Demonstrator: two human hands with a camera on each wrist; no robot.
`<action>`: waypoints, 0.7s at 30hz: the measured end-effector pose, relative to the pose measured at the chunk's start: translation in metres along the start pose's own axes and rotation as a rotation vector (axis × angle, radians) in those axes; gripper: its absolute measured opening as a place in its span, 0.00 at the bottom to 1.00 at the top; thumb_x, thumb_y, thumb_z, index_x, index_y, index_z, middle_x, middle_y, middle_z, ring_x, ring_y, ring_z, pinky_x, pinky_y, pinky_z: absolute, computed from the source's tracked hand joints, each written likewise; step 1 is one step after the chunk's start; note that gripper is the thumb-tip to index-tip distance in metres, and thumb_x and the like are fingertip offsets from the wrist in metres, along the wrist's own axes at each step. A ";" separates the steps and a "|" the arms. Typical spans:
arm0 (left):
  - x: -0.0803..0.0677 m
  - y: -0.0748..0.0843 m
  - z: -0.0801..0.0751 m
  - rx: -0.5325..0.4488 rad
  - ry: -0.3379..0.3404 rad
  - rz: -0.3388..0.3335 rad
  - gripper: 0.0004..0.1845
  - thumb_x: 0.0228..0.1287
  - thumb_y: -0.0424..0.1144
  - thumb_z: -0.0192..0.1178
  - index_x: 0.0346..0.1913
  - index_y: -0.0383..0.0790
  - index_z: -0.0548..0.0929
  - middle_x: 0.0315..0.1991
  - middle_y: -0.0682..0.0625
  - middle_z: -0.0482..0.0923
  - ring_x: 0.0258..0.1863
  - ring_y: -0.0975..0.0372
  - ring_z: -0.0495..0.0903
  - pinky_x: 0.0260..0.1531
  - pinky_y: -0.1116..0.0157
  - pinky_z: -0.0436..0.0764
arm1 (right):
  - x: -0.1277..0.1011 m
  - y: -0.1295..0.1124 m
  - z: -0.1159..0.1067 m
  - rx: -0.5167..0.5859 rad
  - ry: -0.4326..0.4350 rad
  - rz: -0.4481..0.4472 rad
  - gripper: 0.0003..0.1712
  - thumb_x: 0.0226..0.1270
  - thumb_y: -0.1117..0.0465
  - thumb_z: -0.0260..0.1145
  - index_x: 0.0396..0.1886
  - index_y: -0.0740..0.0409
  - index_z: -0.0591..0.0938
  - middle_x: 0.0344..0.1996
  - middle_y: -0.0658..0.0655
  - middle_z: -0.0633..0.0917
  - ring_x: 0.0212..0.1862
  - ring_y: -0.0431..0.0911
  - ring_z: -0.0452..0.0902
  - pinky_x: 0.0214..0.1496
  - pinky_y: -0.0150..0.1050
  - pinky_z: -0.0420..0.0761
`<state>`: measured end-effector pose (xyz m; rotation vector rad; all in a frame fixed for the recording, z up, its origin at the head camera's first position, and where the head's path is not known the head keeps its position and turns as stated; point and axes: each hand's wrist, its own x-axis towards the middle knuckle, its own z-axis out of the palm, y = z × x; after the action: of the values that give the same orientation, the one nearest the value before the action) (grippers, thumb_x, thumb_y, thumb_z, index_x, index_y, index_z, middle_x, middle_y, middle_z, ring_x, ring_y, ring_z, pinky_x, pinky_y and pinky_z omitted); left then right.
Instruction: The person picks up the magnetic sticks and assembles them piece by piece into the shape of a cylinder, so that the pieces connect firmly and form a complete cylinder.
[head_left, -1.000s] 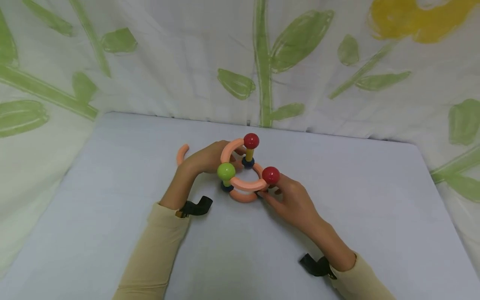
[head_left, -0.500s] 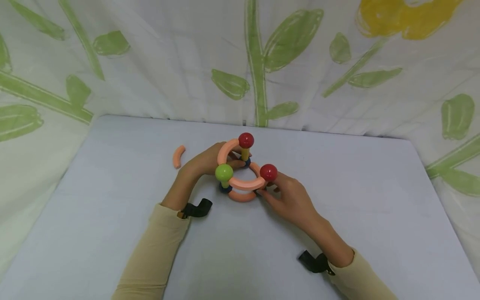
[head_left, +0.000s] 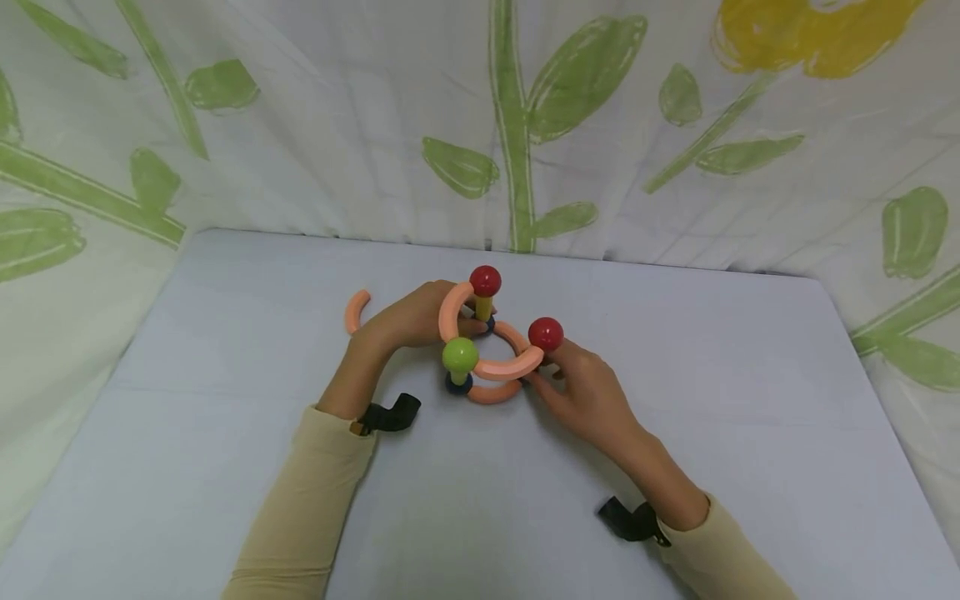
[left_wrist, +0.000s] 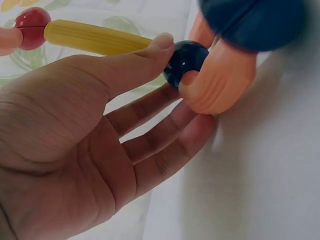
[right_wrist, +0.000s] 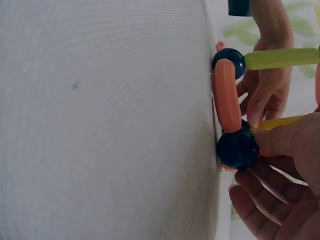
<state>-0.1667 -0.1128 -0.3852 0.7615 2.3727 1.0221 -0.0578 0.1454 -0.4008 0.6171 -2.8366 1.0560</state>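
A ball-and-stick toy frame stands on the table: dark blue balls below, upright sticks, and red and green balls on top, joined by orange curved sticks (head_left: 510,368). My left hand (head_left: 412,317) pinches its back corner, thumb where the yellow stick (left_wrist: 95,37) meets a dark blue ball (left_wrist: 185,62), fingers behind and under. My right hand (head_left: 588,392) pinches a lower dark blue ball (right_wrist: 237,148) at the right corner, under a red ball (head_left: 546,334). The green ball (head_left: 460,356) tops the light green stick (right_wrist: 280,58) at the front left, untouched. The right upright stick is hidden in the head view.
One loose orange curved stick (head_left: 356,312) lies on the white table (head_left: 712,375), left of the frame, beside my left wrist. A white cloth (head_left: 360,125) painted with green leaves hangs behind the table's far edge. Black cameras sit on both wrists.
The frame has turned a little counterclockwise as seen from above: the green ball came nearer and right, the right red ball went back, the far red ball left. Both hands keep their hold.
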 end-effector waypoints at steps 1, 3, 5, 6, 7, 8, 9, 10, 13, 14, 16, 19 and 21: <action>0.000 0.000 0.000 0.005 -0.004 -0.006 0.10 0.73 0.41 0.69 0.53 0.46 0.88 0.48 0.51 0.89 0.48 0.60 0.83 0.56 0.57 0.82 | 0.000 0.000 0.000 0.001 0.000 0.002 0.18 0.66 0.65 0.76 0.54 0.59 0.83 0.46 0.57 0.92 0.47 0.50 0.91 0.46 0.48 0.91; -0.001 0.000 -0.001 0.015 -0.008 -0.016 0.11 0.72 0.42 0.69 0.54 0.47 0.88 0.48 0.52 0.89 0.46 0.60 0.83 0.55 0.58 0.82 | 0.000 0.001 -0.001 0.006 0.000 0.002 0.17 0.66 0.66 0.76 0.53 0.59 0.83 0.45 0.56 0.91 0.47 0.50 0.91 0.46 0.48 0.91; -0.002 0.000 -0.002 0.022 -0.008 -0.018 0.11 0.72 0.42 0.70 0.54 0.47 0.88 0.47 0.52 0.89 0.45 0.61 0.82 0.54 0.59 0.82 | 0.000 0.001 -0.001 0.014 -0.001 -0.002 0.16 0.67 0.67 0.75 0.52 0.59 0.82 0.45 0.56 0.91 0.47 0.50 0.91 0.46 0.48 0.91; -0.003 0.000 -0.002 0.020 -0.006 -0.017 0.11 0.71 0.42 0.70 0.53 0.47 0.88 0.46 0.52 0.89 0.44 0.61 0.82 0.53 0.59 0.81 | 0.000 0.002 -0.001 0.018 -0.001 -0.004 0.16 0.67 0.67 0.75 0.52 0.58 0.82 0.45 0.56 0.91 0.47 0.50 0.91 0.46 0.48 0.91; -0.003 0.000 -0.002 0.021 -0.003 -0.014 0.10 0.71 0.42 0.70 0.52 0.47 0.89 0.46 0.52 0.89 0.44 0.61 0.82 0.52 0.60 0.81 | 0.000 0.002 0.000 0.020 0.000 -0.006 0.16 0.67 0.67 0.75 0.51 0.58 0.82 0.45 0.56 0.91 0.47 0.50 0.91 0.46 0.48 0.91; -0.004 0.000 -0.003 0.022 -0.001 -0.010 0.09 0.71 0.42 0.71 0.50 0.47 0.89 0.45 0.52 0.89 0.43 0.61 0.81 0.51 0.61 0.81 | 0.000 0.002 0.000 0.023 -0.001 -0.007 0.16 0.67 0.67 0.75 0.52 0.58 0.82 0.45 0.56 0.91 0.47 0.50 0.91 0.46 0.48 0.91; -0.004 0.000 -0.003 0.022 0.001 -0.005 0.08 0.71 0.43 0.71 0.48 0.47 0.89 0.44 0.52 0.89 0.42 0.61 0.80 0.50 0.61 0.81 | 0.000 0.003 0.000 0.026 0.000 -0.007 0.16 0.67 0.67 0.75 0.52 0.58 0.82 0.45 0.56 0.91 0.47 0.50 0.91 0.46 0.48 0.91; -0.004 0.000 -0.003 0.020 0.002 0.000 0.06 0.71 0.43 0.71 0.46 0.47 0.89 0.44 0.52 0.89 0.41 0.61 0.80 0.49 0.62 0.80 | 0.000 0.003 0.000 0.028 -0.002 -0.005 0.16 0.67 0.66 0.75 0.52 0.58 0.82 0.46 0.56 0.91 0.48 0.50 0.91 0.47 0.48 0.91; -0.003 0.000 -0.003 0.018 0.003 0.011 0.04 0.71 0.43 0.71 0.41 0.48 0.89 0.43 0.53 0.89 0.40 0.61 0.79 0.46 0.63 0.79 | 0.000 0.003 0.000 0.029 -0.003 0.000 0.16 0.67 0.66 0.75 0.53 0.58 0.83 0.46 0.56 0.91 0.48 0.50 0.91 0.47 0.48 0.91; -0.003 0.000 -0.003 0.017 0.005 0.015 0.03 0.71 0.43 0.71 0.40 0.48 0.88 0.43 0.53 0.89 0.40 0.61 0.79 0.46 0.64 0.79 | 0.000 0.003 0.000 0.030 -0.003 0.001 0.16 0.67 0.66 0.75 0.53 0.58 0.84 0.46 0.56 0.92 0.48 0.51 0.91 0.47 0.49 0.91; -0.002 -0.001 -0.003 0.015 0.008 0.016 0.03 0.71 0.43 0.71 0.40 0.48 0.89 0.43 0.53 0.90 0.40 0.62 0.79 0.46 0.64 0.78 | 0.000 0.003 0.000 0.029 0.001 0.001 0.17 0.67 0.66 0.75 0.54 0.58 0.84 0.46 0.56 0.92 0.49 0.51 0.91 0.47 0.49 0.91; -0.002 -0.002 -0.003 0.010 0.012 0.011 0.04 0.70 0.43 0.71 0.40 0.49 0.89 0.43 0.53 0.89 0.39 0.62 0.79 0.45 0.64 0.78 | -0.001 0.003 -0.001 0.031 0.008 -0.004 0.17 0.67 0.67 0.75 0.54 0.57 0.85 0.46 0.56 0.92 0.49 0.51 0.91 0.47 0.50 0.91; -0.002 -0.002 -0.003 0.009 0.012 0.004 0.04 0.70 0.44 0.71 0.40 0.48 0.88 0.42 0.53 0.89 0.39 0.62 0.78 0.43 0.64 0.77 | -0.001 0.003 -0.001 0.032 0.011 -0.007 0.17 0.67 0.67 0.75 0.55 0.57 0.86 0.46 0.56 0.92 0.50 0.51 0.91 0.47 0.50 0.91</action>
<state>-0.1675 -0.1168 -0.3842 0.7658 2.3881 1.0217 -0.0582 0.1486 -0.4020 0.6217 -2.8111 1.1026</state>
